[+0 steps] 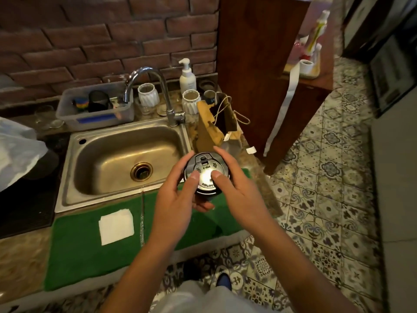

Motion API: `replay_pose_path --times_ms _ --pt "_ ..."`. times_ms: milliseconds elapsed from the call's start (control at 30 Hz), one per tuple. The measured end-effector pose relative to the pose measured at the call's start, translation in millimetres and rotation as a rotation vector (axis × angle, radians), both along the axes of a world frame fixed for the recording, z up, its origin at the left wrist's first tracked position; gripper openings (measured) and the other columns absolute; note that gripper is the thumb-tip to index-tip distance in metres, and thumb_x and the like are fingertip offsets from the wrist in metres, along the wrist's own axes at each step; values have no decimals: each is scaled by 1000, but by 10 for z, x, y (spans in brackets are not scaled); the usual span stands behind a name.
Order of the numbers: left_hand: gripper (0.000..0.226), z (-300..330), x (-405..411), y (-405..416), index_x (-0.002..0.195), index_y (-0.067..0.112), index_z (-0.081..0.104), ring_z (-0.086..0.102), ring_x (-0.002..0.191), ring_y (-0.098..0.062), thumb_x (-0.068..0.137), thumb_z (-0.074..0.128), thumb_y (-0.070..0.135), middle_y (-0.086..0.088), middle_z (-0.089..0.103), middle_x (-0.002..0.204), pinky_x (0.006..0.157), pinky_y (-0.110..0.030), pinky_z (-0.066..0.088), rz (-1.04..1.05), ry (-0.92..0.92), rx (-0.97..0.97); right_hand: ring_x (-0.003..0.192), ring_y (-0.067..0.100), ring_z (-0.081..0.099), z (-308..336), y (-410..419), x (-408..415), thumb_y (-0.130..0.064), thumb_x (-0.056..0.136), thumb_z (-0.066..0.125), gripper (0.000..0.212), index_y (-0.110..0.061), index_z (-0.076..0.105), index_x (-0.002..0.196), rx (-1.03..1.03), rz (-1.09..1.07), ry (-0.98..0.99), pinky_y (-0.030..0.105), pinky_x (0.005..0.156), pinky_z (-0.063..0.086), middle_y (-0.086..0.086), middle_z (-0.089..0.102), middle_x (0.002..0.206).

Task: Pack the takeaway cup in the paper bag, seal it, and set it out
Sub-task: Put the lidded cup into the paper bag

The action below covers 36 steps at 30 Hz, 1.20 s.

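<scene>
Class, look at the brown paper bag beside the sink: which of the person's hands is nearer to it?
Right. The right hand grips the cup on the side just below the paper bag; the left hand holds the cup's sink-side, farther away.

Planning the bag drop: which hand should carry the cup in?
Probably right. The right hand is on the cup on the side nearer the open paper bag; the left hand sits toward the sink.
</scene>
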<state>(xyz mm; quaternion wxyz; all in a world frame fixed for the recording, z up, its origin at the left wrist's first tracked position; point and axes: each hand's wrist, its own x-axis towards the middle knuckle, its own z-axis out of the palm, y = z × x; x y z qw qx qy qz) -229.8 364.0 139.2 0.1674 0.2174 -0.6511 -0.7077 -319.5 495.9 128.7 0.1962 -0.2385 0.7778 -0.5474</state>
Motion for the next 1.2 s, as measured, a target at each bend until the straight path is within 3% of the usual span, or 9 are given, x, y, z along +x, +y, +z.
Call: replay_pose_path --times_ms 167,367,567,700,800,900,1000,1100,1200 --pt "38 24 -157 -158 133 55 59 77 64 -34 103 58 31 19 75 111 53 -31 62 -5 -20 4 103 0 69 50 -108 -122 -76 95 35 55 -71 19 148 148 -37 166 31 87 59 -17 73 117" --pt "33 68 -344 -360 123 53 67 75 59 -32 104 57 27 8 77 103 50 -32 60 -2 -39 55 111 -3 67 116 -253 -217 -78 88 52 71 -66 22 151 92 -22 89 24 90 57 -21 67 131" --pt "33 254 -465 -543 130 45 65 72 52 -34 104 54 26 -14 80 92 48 -34 60 -124 -40 108 121 -13 59 263 -219 -487 -76 76 71 86 -54 36 151 30 62 120 11 94 52 -32 62 131" --pt "39 320 -587 -498 136 42 61 72 58 -39 98 57 38 -14 79 102 52 -36 61 -177 -36 149 122 -3 64 282 -189 -701 -64 77 80 77 -45 49 144 -96 79 81 18 95 56 -26 66 130" --pt "44 304 -755 -468 138 46 58 73 60 -39 97 52 59 -4 76 120 53 -37 60 -211 -61 128 121 3 67 265 -91 -926 -57 79 80 67 -40 57 139 -169 57 34 26 95 59 -20 71 127" --pt "51 207 -1057 -457 137 48 56 76 66 -30 92 48 69 7 75 120 57 -36 62 -74 -138 -36 119 7 69 260 68 -1252 -51 82 76 59 -33 61 136 -245 54 -22 22 91 57 -14 74 123" --pt "49 1 -1481 -482 147 42 45 72 97 -15 99 55 52 5 62 140 85 -51 60 78 -297 -460 117 12 70 312 247 -1622 -63 79 74 61 -36 64 133 -302 -2 -28 25 87 58 -10 74 121" --pt "77 -186 -1870 -503 159 40 20 50 138 -27 94 56 61 -2 30 167 106 -55 47 -63 -494 -800 110 15 72 365 394 -1990 -73 78 73 70 -32 64 133 -391 -97 -42 28 86 59 -3 74 121" --pt "89 -344 -2193 -499 158 47 1 40 147 -39 90 55 69 -9 16 171 105 -58 47 -134 -650 -926 107 11 73 357 428 -2277 -75 76 74 80 -24 62 137 -453 -184 13 24 84 58 -5 73 122"
